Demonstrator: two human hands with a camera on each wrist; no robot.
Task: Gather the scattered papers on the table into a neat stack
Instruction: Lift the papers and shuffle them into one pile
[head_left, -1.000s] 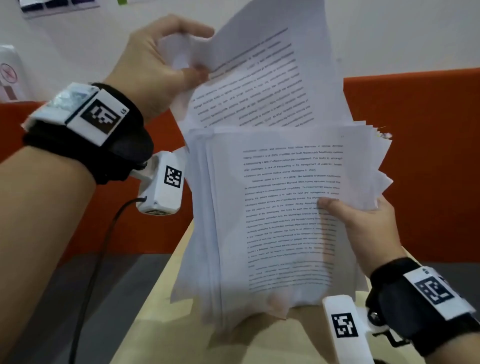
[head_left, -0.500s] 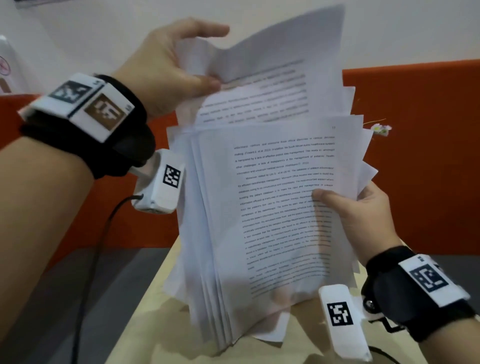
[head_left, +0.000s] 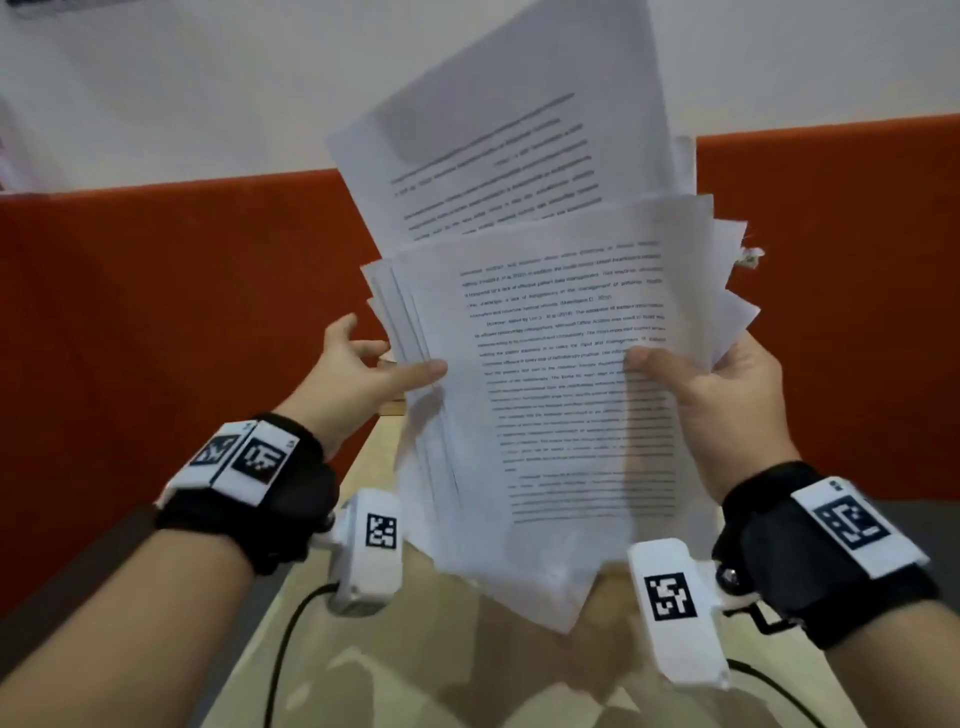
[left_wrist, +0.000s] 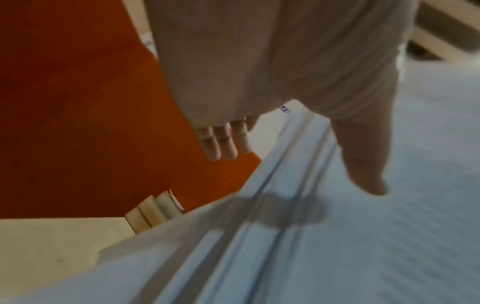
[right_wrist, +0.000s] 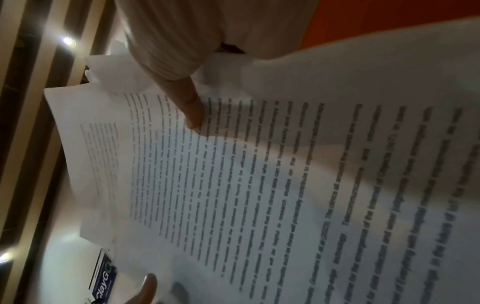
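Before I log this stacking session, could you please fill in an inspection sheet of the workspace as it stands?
Surface: light wooden table, bare where visible.
Job's things: paper bundle held upright above the table, edges fanned and uneven; one sheet stands higher behind.
Clutter: nothing seen.
Grippers: left hand at the bundle's left edge, thumb on the front page, fingers spread; right hand grips the right edge.
Cables: black cable from the left wrist camera; another at the right.
Surroundings: orange partition, white wall.
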